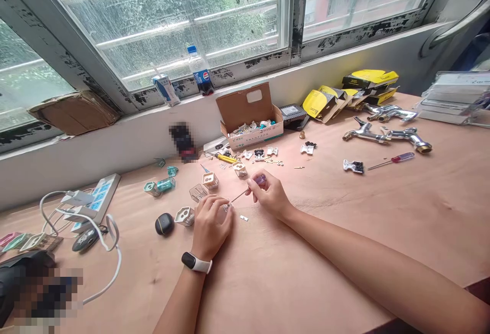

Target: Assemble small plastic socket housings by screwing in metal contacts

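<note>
My right hand (269, 195) grips the purple handle of a screwdriver (240, 195), whose shaft slants down left to a small light part (227, 206) at the fingertips of my left hand (212, 220). My left hand is closed around that small part, resting on the wooden table (291, 283). A small white metal-like piece (244, 218) lies just right of my left fingers. Beside my left hand stand a cream-topped clear sharpener (184, 215), a clear casing (198, 192) and another cream-topped sharpener (210, 180).
An open cardboard box (252, 132) of parts stands at the back. Chrome faucets (406, 137) and a second screwdriver (391, 161) lie at right. A round black case (164, 224), teal sharpeners (166, 185) and a power strip (100, 200) are at left.
</note>
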### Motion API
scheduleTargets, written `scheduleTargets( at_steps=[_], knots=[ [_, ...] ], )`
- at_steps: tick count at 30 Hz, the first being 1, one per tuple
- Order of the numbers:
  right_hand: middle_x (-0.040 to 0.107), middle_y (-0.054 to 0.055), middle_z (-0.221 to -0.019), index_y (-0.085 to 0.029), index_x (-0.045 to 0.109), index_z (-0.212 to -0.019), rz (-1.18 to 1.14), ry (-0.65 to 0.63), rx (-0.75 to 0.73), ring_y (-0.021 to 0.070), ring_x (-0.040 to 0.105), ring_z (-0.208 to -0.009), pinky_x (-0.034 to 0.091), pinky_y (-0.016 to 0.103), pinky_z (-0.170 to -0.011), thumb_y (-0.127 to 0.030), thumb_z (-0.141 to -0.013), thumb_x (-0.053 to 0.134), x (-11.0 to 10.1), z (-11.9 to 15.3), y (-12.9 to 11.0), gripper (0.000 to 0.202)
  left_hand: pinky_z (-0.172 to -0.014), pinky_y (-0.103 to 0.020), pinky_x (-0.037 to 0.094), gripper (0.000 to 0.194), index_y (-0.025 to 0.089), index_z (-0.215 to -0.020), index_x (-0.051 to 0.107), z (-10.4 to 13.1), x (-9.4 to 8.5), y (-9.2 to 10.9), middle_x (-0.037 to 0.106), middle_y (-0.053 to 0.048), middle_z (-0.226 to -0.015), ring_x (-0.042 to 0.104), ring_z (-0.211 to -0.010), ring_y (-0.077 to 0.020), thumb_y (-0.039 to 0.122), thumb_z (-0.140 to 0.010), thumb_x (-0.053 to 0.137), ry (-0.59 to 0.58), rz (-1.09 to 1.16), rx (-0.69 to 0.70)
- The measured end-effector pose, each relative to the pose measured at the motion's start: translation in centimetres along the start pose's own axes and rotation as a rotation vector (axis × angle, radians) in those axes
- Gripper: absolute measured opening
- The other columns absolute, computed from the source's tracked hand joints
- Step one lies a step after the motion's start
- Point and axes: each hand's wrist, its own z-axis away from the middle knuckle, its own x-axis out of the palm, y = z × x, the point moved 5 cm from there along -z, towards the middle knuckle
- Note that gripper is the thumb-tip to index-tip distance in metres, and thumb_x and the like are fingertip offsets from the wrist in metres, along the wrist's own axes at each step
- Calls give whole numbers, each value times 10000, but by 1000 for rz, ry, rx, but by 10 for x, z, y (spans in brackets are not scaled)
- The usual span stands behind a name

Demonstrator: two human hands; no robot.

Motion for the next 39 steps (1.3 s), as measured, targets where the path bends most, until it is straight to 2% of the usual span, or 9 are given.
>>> scheduleTargets(
  at_steps=[3, 7, 19, 33, 36, 39],
  knots=[
    [691, 28, -706, -179, 522, -868, -5, -10, 1, 104, 577, -507, 468, 213, -496, -433, -920, 617, 0, 0, 0, 276, -953, -454, 490, 115, 202, -1007, 649, -1, 0, 2, 680, -63, -986, 593, -1069, -263, 239, -899, 648, 4, -3, 15],
    [689, 24, -699, -180, 518, -867, -38, -25, 4, 101, 567, -489, 459, 211, -480, -438, -918, 620, 1, -1, 2, 282, -944, -438, 495, 42, 213, -947, 659, 0, 1, 2, 687, -46, -963, 605, -1036, -241, 216, -921, 626, 8, 19, 45],
    [685, 19, -688, -183, 515, -868, -36, -5, 11, 103, 562, -480, 456, 216, -482, -421, -915, 618, -1, -1, 2, 263, -929, -435, 503, 56, 207, -946, 666, 1, 2, -2, 688, -48, -963, 600, -1027, -235, 196, -933, 612, 5, 37, 52],
    [672, 27, -715, -180, 532, -865, 46, -35, -50, 120, 628, -576, 476, 222, -546, -366, -901, 612, 3, 1, -5, 206, -929, -443, 505, 78, 218, -935, 672, 2, 3, -5, 688, -47, -955, 603, -1023, -241, 209, -940, 595, -5, 28, 42],
    [671, 29, -727, -178, 532, -862, 41, -30, -47, 118, 630, -578, 481, 223, -552, -378, -902, 612, 2, 1, -5, 219, -938, -445, 500, 68, 219, -961, 673, 2, 3, -5, 682, -51, -967, 598, -1038, -246, 222, -930, 612, -5, 9, 39],
    [674, 32, -735, -175, 533, -868, 41, -22, -41, 117, 626, -574, 481, 223, -550, -383, -906, 607, 2, 1, -5, 224, -940, -447, 496, 143, 205, -1049, 657, 2, 3, -5, 669, -74, -1020, 588, -1063, -257, 250, -917, 625, -15, -35, 14]
  ],
)
